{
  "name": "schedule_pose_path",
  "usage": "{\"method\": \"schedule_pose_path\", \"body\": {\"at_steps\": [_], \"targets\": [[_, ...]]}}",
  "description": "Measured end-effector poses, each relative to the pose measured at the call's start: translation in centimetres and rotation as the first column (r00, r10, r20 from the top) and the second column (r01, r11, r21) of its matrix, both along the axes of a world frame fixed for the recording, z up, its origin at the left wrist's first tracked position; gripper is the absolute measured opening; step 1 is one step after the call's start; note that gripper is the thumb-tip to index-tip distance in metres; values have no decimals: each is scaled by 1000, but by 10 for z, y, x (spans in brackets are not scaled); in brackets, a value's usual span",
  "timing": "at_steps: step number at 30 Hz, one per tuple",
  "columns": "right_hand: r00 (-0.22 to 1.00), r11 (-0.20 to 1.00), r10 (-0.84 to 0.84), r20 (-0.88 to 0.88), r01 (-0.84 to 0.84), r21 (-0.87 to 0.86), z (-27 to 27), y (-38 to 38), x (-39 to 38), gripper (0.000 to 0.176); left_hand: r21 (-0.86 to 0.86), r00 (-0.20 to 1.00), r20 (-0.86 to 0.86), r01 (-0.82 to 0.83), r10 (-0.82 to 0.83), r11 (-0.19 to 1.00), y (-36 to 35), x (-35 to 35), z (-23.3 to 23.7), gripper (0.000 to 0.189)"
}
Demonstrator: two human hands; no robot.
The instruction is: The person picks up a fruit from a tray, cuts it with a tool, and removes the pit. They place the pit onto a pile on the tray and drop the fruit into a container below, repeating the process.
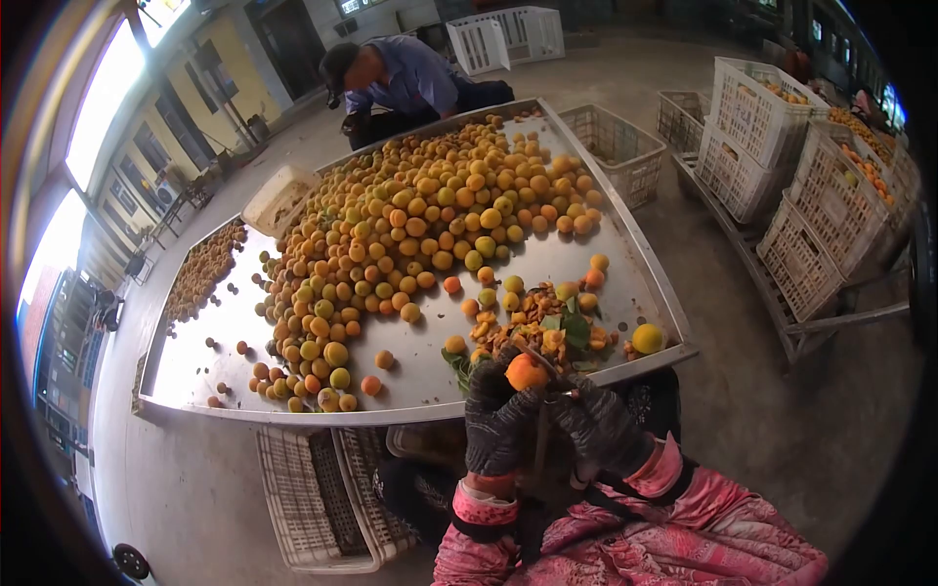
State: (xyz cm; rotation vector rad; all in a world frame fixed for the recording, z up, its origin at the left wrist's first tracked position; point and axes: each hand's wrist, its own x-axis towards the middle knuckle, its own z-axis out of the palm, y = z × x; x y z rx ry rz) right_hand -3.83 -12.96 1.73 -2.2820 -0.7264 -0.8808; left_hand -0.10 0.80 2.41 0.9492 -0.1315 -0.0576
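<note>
Both my hands wear dark grey gloves and meet at the near edge of a metal table [430, 337]. An orange-red fruit [527, 372] is held at the fingertips of my left hand [495, 422]. My right hand [598, 422] is closed close beside the fruit; what its fingers grip is too small to make out. Just beyond my hands lies a heap of split fruit pieces [528, 317] with some green leaves [576, 330]. A large pile of whole yellow-orange fruit [410, 215] covers much of the table.
A person [405, 78] bends over the far side. A tray [278, 200] stands at the table's left edge. Stacked crates [747, 137] stand on a cart at right, another crate [614, 151] beside the table, and crates [318, 498] below its near edge.
</note>
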Motion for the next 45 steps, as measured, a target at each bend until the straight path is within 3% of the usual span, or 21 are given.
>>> {"method": "schedule_pose_path", "body": {"at_steps": [3,5,6,8,12,14,15,18,20,21,23,27,30,31,32,36,37,38,39,41,45], "targets": [[997,998,66,-37,-65,24,11,-7,-1,27,32,1000,-20,-9,10,999,4,-2,5,47],[810,916,356,-467,-201,348,33,-16,-4,38,7,987,-49,155,-154,988,15,-1,5,43],[810,915,356,-466,-202,348,30,-19,-1,38,7,987,-47,155,-154,988,19,0,10,43],[974,966,219,-52,-224,-127,21,-23,6,41,162,963,-108,264,-249,951,25,-3,24,43],[992,973,106,-68,-117,-198,15,-5,-5,28,6,972,-172,162,-159,987,9,-16,21,41],[914,917,124,-386,43,396,-6,15,-10,30,-113,989,-140,31,-47,993,-1,-21,16,39],[914,918,124,-385,41,394,-6,14,-9,30,-115,989,-139,30,-46,993,-3,-21,10,39],[926,936,128,-354,5,352,-9,8,-7,34,70,981,-195,1,12,998,-2,-17,0,38],[970,995,94,-223,-86,46,-12,-5,0,36,34,980,-178,94,-86,995,4,-16,11,38],[970,995,97,-225,-89,46,-7,-14,3,36,34,980,-180,91,-84,995,7,-15,16,38],[913,939,254,-321,-313,-146,9,-31,9,53,16,980,-114,166,-163,986,13,-11,24,39],[969,944,225,-103,-242,-223,8,-27,8,50,181,965,-142,243,-219,953,21,-8,13,41],[995,988,85,-50,-90,-122,-23,1,1,47,65,998,-64,30,-25,997,0,-14,3,48],[951,963,146,-271,-74,261,-27,13,-3,40,17,996,-87,-12,14,1000,-6,-16,4,48],[854,807,280,-439,38,590,-28,19,-5,34,-32,992,-113,-57,53,998,-9,-18,4,47],[647,706,446,-618,170,687,4,1,-2,32,229,1000,-23,-14,19,973,9,-12,-2,49],[839,929,277,-469,-108,355,11,-12,0,41,170,989,-100,122,-106,978,18,-7,9,44],[957,966,206,-206,-232,-112,15,-20,2,52,103,958,-168,253,-234,962,24,-3,16,40],[957,967,206,-207,-232,-110,16,-21,6,52,104,957,-170,254,-235,962,27,-2,16,40],[657,906,422,-625,-278,319,17,-21,11,56,168,957,-142,273,-251,947,30,-1,15,39],[687,827,461,-561,-104,553,30,5,-3,31,-83,996,-53,65,-70,994,-4,-13,16,33]]}}
